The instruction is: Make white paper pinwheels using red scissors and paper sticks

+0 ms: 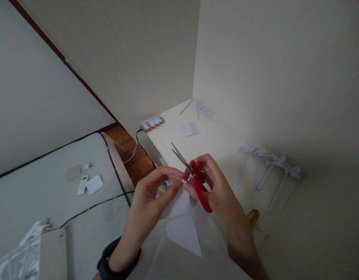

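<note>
The right hand (217, 186) has its grip shut around the red scissors (197, 181), blades open a little. The left hand (154, 192) pinches the white paper (183, 223) just beside the scissors, above the desk (223, 144). Paper bows (269, 161) lie right of the scissors. No writing can be read.

Light: dim, soft, even, no glare
Shadows: faint, under the paper bows (269, 159) at right
Distortion: wide-angle bend at edges, walls lean
Focus: mild softness overall
</note>
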`<move>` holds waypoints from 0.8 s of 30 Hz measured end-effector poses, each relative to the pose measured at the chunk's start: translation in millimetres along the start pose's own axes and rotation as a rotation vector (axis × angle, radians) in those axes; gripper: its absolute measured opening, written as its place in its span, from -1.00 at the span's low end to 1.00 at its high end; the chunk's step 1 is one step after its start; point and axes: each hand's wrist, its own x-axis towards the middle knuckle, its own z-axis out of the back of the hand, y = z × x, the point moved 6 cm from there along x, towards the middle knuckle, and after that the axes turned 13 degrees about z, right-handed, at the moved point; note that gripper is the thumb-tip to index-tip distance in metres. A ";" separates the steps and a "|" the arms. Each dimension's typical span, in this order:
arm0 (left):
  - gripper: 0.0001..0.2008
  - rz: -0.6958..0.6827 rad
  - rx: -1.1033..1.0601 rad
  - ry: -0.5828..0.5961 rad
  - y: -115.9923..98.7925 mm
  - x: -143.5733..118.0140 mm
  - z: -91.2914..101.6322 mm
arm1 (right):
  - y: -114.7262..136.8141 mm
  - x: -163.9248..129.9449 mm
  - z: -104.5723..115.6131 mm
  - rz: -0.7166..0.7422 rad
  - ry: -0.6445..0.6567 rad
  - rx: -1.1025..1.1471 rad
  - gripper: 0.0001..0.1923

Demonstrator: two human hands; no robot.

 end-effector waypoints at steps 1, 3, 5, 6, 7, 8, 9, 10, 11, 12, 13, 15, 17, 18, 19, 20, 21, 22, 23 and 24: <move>-0.90 0.005 0.010 0.022 1.4 -0.2 -0.7 | -0.7 -0.5 0.4 -0.008 -0.001 0.002 -0.63; -0.88 0.005 0.032 0.063 3.1 -0.7 -1.9 | -2.2 -1.3 0.5 -0.020 0.004 0.017 -0.62; -0.88 0.000 0.041 0.082 3.4 -0.5 -2.3 | -3.3 -1.8 0.4 -0.021 0.016 0.034 -0.61; -0.89 0.002 0.039 0.085 3.2 0.0 -2.3 | -3.8 -1.8 0.4 -0.023 0.022 0.040 -0.60; -0.90 0.010 0.035 0.082 3.1 0.7 -2.3 | -4.3 -1.8 0.5 -0.026 0.027 0.043 -0.60; -0.92 0.020 0.025 0.079 2.9 1.4 -2.2 | -4.8 -1.6 0.7 -0.032 0.034 0.047 -0.60; -0.93 0.028 0.011 0.072 2.7 2.0 -2.0 | -5.2 -1.3 1.0 -0.038 0.042 0.052 -0.59; -0.94 0.038 -0.005 0.065 2.7 2.4 -1.8 | -5.5 -0.8 1.5 -0.046 0.051 0.056 -0.59; -0.94 0.048 -0.019 0.058 3.0 2.5 -1.4 | -5.9 -0.4 2.1 -0.057 0.060 0.060 -0.58; -0.94 0.055 -0.032 0.049 3.4 2.4 -0.7 | -6.6 -0.1 2.8 -0.073 0.073 0.068 -0.58; -0.94 0.062 -0.042 0.037 4.2 2.2 0.4 | -7.6 0.0 3.9 -0.093 0.084 0.078 -0.57; -0.91 0.081 -0.056 0.010 6.8 1.6 3.4 | -10.7 -0.2 7.0 -0.141 0.100 0.103 -0.56; -0.90 0.102 -0.069 -0.013 10.1 1.6 6.9 | -14.0 -0.8 11.5 -0.177 0.107 0.127 -0.55; -0.90 0.107 -0.074 -0.023 11.3 1.9 8.6 | -15.6 -1.0 14.1 -0.187 0.110 0.128 -0.55; -0.90 0.104 -0.079 -0.032 11.9 2.3 10.2 | -17.2 -1.2 16.8 -0.195 0.117 0.120 -0.54; -0.91 0.095 -0.081 -0.041 11.8 2.9 11.6 | -19.3 -1.7 19.0 -0.207 0.130 0.108 -0.54; -0.91 0.084 -0.081 -0.050 11.4 3.4 12.8 | -21.8 -2.4 21.2 -0.225 0.143 0.096 -0.55; -0.90 0.070 -0.081 -0.059 10.7 3.8 13.8 | -24.5 -3.1 23.1 -0.244 0.155 0.084 -0.55; -0.89 0.062 -0.080 -0.064 10.0 4.1 14.4 | -27.2 -3.8 24.8 -0.260 0.163 0.077 -0.56; -0.86 0.057 -0.078 -0.068 9.5 4.2 14.7 | -29.5 -4.2 26.4 -0.269 0.164 0.073 -0.57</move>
